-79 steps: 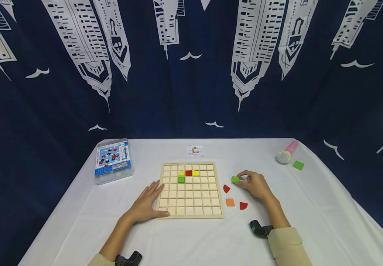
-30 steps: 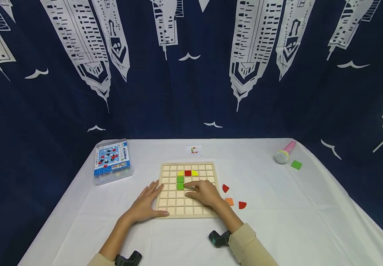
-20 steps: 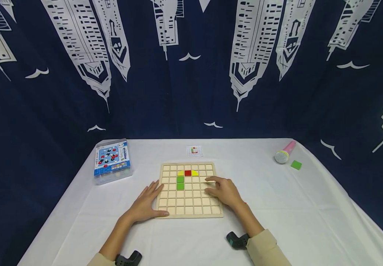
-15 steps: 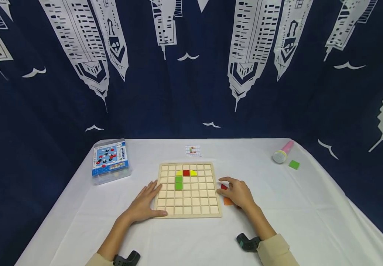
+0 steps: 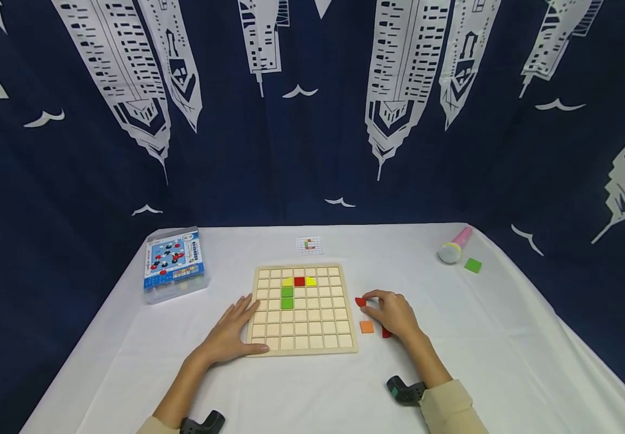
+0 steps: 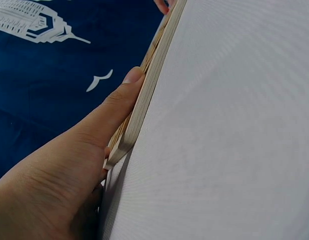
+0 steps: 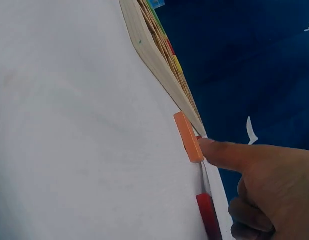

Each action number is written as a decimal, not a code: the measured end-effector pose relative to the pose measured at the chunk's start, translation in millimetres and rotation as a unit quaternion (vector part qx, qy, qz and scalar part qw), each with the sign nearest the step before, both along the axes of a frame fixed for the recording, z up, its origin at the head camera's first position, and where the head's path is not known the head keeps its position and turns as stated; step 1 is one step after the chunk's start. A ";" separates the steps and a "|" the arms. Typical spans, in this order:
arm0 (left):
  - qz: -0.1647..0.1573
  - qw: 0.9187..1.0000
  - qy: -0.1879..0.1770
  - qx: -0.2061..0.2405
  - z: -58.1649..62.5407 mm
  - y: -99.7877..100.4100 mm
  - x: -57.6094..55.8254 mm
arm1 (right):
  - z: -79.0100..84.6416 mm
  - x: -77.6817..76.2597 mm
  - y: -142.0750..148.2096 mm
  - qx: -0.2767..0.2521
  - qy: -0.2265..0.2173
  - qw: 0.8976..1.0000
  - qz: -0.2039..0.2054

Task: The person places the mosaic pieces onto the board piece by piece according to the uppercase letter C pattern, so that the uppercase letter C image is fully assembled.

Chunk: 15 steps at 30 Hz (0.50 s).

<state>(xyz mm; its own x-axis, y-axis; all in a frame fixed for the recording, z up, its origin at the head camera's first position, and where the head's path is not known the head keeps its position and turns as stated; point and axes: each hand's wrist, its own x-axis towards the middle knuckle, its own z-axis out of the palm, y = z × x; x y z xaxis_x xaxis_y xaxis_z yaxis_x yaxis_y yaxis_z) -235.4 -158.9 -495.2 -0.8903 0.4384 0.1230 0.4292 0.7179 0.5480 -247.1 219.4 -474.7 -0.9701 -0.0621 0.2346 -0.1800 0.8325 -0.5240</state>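
My left hand (image 5: 231, 331) rests with spread fingers on the left edge of a wooden grid board (image 5: 301, 353), its thumb along the front rim. In the left wrist view the thumb (image 6: 112, 107) lies over the board's edge. Just right of the board, my right hand (image 5: 393, 314) pinches a red quarter-circle tile (image 5: 360, 301) between thumb and index finger. An orange square tile (image 5: 366, 327) lies below that hand, and another red tile (image 5: 386, 333) is partly hidden by it. On the board sit two yellow tiles (image 5: 311, 281), a red square (image 5: 299, 281) and two green squares (image 5: 287, 303).
Behind the board lies a small pattern card (image 5: 309, 245). A clear plastic box with a blue label (image 5: 175, 265) stands at the back left. At the back right are a pink toy microphone (image 5: 455, 246) and a green square tile (image 5: 473, 266).
My right hand has set a green square on the board under the other green one, let go, moved back right and taken the red quarter-circle tile. My left hand stays on the board.
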 end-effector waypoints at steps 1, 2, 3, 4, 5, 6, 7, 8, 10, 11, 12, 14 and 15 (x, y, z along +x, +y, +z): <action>0.000 1.000 0.000 -0.001 0.2 -0.1 -0.2 | 1.1 -0.2 -2.1 -0.004 0.003 1.000 0.005; 0.000 1.000 -0.001 -0.002 0.4 -0.3 -0.4 | 2.9 -0.2 -5.3 -0.010 0.007 1.000 0.013; 0.001 1.000 -0.002 -0.003 0.4 -0.5 -0.5 | 5.1 0.1 -9.9 -0.014 0.010 1.000 0.021; 0.000 1.000 -0.002 -0.004 0.3 -0.7 -0.7 | 7.7 0.5 -16.0 -0.019 0.016 0.999 0.031; 0.000 1.000 -0.001 -0.005 0.3 -0.8 -0.8 | 10.4 1.1 -23.6 -0.023 0.022 0.999 0.043; 0.001 1.000 -0.002 -0.005 0.3 -1.0 -0.8 | 12.9 1.7 -32.5 -0.027 0.028 0.998 0.058; 0.002 1.000 -0.001 -0.006 0.2 -1.1 -1.0 | 15.3 2.4 -42.3 -0.030 0.034 0.996 0.072; 0.002 1.000 -0.001 -0.006 0.0 -1.3 -1.2 | 17.4 3.3 -52.9 -0.032 0.039 0.995 0.087; 0.002 1.000 -0.001 -0.008 0.1 -1.2 -1.2 | 18.6 4.5 -74.6 -0.033 0.050 0.992 0.115; 0.002 1.000 -0.002 -0.007 0.3 -1.1 -1.2 | 17.9 4.9 -84.8 -0.031 0.052 0.990 0.126; 0.002 1.000 -0.003 -0.007 0.5 -1.0 -1.2 | 16.7 4.9 -94.5 -0.029 0.054 0.989 0.137; 0.000 1.000 -0.006 -0.005 1.3 -0.4 -0.9 | 13.6 5.3 -110.9 -0.016 0.055 0.987 0.152; 0.000 1.000 -0.008 -0.005 1.8 -0.1 -0.7 | 11.5 5.2 -117.5 -0.009 0.059 0.986 0.155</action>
<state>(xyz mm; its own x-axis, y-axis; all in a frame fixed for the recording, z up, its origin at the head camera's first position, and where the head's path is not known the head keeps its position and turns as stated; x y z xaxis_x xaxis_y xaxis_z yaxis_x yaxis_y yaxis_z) -236.1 -158.9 -493.5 -0.8920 0.4399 0.1044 0.4209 0.7236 0.5470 -241.9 101.9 -463.3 -0.8711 -0.3459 0.3486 -0.4849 0.7183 -0.4989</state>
